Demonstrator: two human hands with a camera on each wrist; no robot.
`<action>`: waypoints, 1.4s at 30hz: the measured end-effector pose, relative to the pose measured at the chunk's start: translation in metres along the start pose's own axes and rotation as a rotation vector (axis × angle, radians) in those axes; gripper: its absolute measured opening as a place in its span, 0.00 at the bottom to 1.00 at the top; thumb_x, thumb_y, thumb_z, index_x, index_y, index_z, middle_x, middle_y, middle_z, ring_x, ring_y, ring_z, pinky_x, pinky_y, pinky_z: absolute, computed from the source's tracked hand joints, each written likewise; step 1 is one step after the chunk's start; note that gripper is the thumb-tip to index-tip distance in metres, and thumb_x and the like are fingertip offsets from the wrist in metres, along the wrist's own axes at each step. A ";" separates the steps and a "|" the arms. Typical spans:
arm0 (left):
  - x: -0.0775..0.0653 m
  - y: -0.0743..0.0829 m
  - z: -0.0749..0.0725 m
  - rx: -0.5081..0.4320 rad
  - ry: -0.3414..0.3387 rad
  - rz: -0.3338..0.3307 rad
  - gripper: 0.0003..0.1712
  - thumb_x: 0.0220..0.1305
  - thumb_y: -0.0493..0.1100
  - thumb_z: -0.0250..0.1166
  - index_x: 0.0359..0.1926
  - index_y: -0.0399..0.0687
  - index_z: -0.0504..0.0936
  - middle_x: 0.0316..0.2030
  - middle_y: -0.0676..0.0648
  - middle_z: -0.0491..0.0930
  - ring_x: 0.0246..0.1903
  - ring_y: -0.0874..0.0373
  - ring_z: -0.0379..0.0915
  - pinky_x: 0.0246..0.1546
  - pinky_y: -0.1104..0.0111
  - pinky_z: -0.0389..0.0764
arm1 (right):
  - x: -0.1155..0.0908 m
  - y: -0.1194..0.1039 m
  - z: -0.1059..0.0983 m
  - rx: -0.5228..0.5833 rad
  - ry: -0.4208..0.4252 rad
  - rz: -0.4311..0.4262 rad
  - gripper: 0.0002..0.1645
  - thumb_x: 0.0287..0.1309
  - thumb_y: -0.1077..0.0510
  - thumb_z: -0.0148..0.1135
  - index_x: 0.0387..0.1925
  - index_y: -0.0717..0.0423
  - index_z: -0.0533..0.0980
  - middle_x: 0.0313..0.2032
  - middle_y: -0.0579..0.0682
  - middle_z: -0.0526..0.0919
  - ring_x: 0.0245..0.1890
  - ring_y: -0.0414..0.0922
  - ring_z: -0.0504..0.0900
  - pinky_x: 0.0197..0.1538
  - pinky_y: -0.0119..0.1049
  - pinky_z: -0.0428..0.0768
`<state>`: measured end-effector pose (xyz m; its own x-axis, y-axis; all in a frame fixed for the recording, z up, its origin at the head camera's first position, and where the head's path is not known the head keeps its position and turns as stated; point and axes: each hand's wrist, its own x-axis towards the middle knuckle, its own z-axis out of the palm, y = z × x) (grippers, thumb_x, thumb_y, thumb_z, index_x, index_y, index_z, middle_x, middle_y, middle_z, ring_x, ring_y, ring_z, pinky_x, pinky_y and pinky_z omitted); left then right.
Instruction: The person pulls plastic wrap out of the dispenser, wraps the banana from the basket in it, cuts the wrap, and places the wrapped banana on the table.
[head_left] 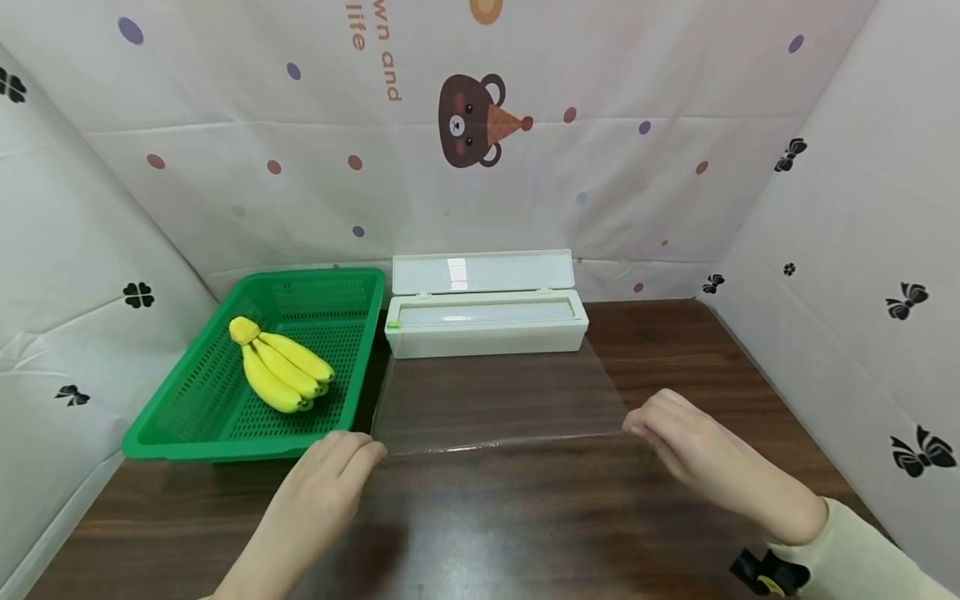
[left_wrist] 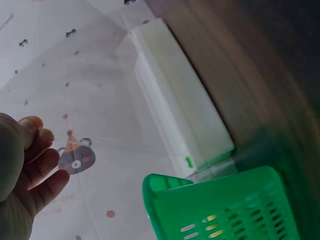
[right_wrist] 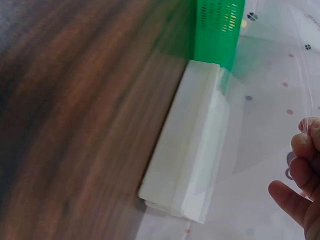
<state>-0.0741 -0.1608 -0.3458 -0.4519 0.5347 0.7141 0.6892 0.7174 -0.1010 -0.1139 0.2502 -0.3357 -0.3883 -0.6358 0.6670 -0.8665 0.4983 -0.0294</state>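
Note:
A sheet of clear plastic wrap (head_left: 495,400) stretches out from a white wrap dispenser box (head_left: 487,340) whose lid (head_left: 483,273) stands raised at the back. My left hand (head_left: 326,479) pinches the sheet's near left corner between thumb and index finger, close by the green basket's front corner. The near right corner is pinched by my right hand (head_left: 693,450). Between the two hands the wrap's front edge runs taut above the table. In the left wrist view, the left hand (left_wrist: 30,170) has its other fingers loosely bent; the right hand (right_wrist: 302,170) looks similar in the right wrist view.
A green plastic basket (head_left: 255,451) stands to the left of the dispenser, with a bunch of yellow bananas (head_left: 281,367) lying in it. The dark wooden table (head_left: 480,533) is bounded by patterned white sheeting (head_left: 630,183) at the back and both sides.

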 end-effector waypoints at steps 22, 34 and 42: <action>-0.022 0.010 0.016 0.032 -0.071 0.020 0.27 0.74 0.33 0.29 0.32 0.44 0.76 0.29 0.52 0.73 0.29 0.59 0.67 0.29 0.71 0.70 | -0.028 -0.007 0.023 -0.048 -0.075 -0.003 0.20 0.74 0.52 0.37 0.32 0.48 0.74 0.28 0.32 0.67 0.32 0.28 0.65 0.37 0.18 0.65; -0.028 0.011 0.021 0.064 -0.061 0.022 0.27 0.70 0.32 0.28 0.29 0.46 0.75 0.26 0.53 0.71 0.27 0.60 0.65 0.28 0.71 0.69 | -0.032 -0.010 0.028 -0.051 -0.060 -0.028 0.19 0.74 0.54 0.37 0.31 0.49 0.74 0.27 0.33 0.66 0.32 0.29 0.64 0.37 0.18 0.64; -0.028 0.012 0.018 0.051 -0.053 0.011 0.27 0.72 0.34 0.29 0.30 0.45 0.76 0.28 0.53 0.72 0.28 0.60 0.67 0.29 0.71 0.71 | -0.031 -0.012 0.024 -0.077 -0.062 -0.014 0.20 0.74 0.53 0.36 0.31 0.49 0.75 0.28 0.33 0.67 0.32 0.29 0.65 0.36 0.18 0.65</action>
<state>-0.0631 -0.1590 -0.3792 -0.4747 0.5648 0.6750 0.6654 0.7323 -0.1448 -0.0993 0.2499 -0.3740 -0.3974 -0.6769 0.6195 -0.8462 0.5316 0.0380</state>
